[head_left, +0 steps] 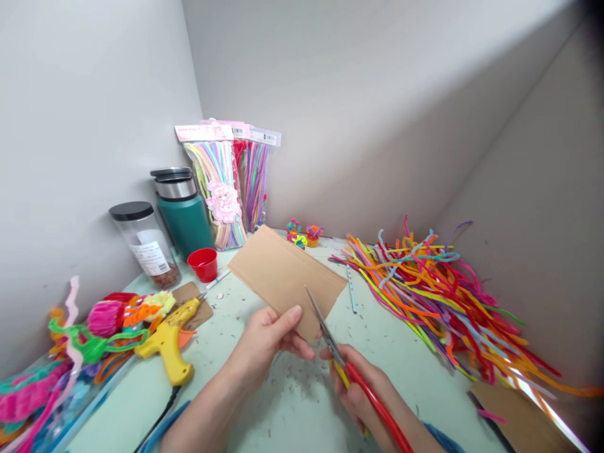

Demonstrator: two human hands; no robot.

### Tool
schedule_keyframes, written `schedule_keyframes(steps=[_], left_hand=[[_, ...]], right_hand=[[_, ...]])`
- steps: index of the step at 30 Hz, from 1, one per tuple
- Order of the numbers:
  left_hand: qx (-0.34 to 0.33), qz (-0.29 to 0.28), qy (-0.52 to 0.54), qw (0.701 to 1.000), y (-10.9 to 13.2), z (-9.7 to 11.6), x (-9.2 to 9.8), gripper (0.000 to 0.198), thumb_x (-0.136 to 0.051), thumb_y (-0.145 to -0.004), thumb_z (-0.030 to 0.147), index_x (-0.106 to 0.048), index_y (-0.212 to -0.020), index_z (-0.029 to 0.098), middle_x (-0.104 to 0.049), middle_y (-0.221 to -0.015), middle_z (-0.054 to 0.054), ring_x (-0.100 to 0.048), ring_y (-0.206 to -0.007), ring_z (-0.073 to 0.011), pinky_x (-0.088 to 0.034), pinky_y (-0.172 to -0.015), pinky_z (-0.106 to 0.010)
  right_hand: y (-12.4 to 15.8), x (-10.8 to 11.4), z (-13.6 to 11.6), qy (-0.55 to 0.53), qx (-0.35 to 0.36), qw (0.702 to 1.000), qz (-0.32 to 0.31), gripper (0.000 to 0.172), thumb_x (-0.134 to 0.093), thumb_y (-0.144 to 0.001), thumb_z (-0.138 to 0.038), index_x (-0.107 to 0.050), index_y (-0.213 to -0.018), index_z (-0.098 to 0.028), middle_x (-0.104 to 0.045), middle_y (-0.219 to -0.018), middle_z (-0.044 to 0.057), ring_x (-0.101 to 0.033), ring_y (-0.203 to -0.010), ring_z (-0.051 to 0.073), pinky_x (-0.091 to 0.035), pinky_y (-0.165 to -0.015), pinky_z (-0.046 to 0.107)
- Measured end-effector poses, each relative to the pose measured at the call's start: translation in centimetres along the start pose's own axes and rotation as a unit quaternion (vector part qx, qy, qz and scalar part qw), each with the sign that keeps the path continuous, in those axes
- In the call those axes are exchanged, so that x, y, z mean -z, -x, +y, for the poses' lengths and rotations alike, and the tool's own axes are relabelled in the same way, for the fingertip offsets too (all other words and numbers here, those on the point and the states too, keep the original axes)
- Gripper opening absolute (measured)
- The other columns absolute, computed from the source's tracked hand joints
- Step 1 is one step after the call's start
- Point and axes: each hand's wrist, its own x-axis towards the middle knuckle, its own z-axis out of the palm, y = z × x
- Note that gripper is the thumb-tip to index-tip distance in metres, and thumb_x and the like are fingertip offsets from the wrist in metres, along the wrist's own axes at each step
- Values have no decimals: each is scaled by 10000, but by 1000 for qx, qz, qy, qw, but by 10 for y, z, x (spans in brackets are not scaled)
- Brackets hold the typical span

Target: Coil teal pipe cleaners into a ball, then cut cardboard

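My left hand (280, 333) grips a flat piece of brown cardboard (283, 267) near its lower edge, thumb on top and fingers beneath. The sheet is held up at a slant over the table. In my right hand (356, 384) is a pair of scissors (336, 348) with red and yellow handles. One blade lies across the front of the cardboard near its lower right edge, pointing up and away; the other blade seems to be behind the sheet. Whether the cardboard has been cut there I cannot tell.
A yellow glue gun (170, 346) lies left, beside fuzzy craft pieces (106, 318). Behind stand a red cup (202, 264), a clear jar (146, 245), a teal bottle (185, 217) and packaged pipe cleaners (217, 189). Loose pipe cleaners (425, 296) and more cardboard (519, 418) lie right.
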Motion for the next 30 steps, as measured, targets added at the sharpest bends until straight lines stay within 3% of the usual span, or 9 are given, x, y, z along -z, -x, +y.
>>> schedule_keyframes(steps=[9, 13, 20, 24, 30], left_hand=[[3, -38, -27, 999, -1, 0, 8, 378, -562, -780, 417, -683, -786, 59, -701, -761, -159, -624, -507, -159, -484, -541, -253], [5, -50, -31, 998, -2, 1, 11, 398, -571, -765, 445, -691, -783, 66, -703, -761, -157, -627, -518, -168, -484, -549, -259], [6, -91, -76, 993, 1, 12, 20, 372, -571, -769, 420, -709, -809, 77, -704, -742, -146, -621, -500, -168, -479, -548, -262], [13, -79, -54, 995, 0, 6, 18, 325, -578, -773, 391, -685, -776, 84, -696, -744, -128, -616, -506, -149, -477, -543, -248], [31, -27, 45, 998, -4, -12, -4, 260, -603, -768, 371, -617, -747, 112, -693, -772, -91, -587, -474, -99, -476, -538, -226]], right_hand=[[-3, 1, 18, 17, 6, 1000, -3, 560, -440, -771, -646, -501, -1108, -203, -355, -607, -21, -256, -441, 90, -200, -368, 230], [-6, 5, 27, 25, -7, 1000, -13, 562, -449, -767, -641, -498, -1134, -217, -386, -588, -24, -267, -423, 89, -227, -375, 229], [-2, 7, 18, 31, -11, 999, -24, 486, -491, -773, -606, -531, -1030, -196, -350, -558, -46, -269, -424, 64, -210, -369, 197], [-1, 5, 12, 21, -11, 1000, -13, 475, -470, -792, -602, -512, -1014, -183, -370, -551, -48, -262, -401, 56, -198, -365, 207], [2, -5, 16, 4, -19, 1000, 4, 471, -365, -843, -598, -442, -1084, -201, -302, -472, -79, -234, -369, 79, -173, -373, 231]])
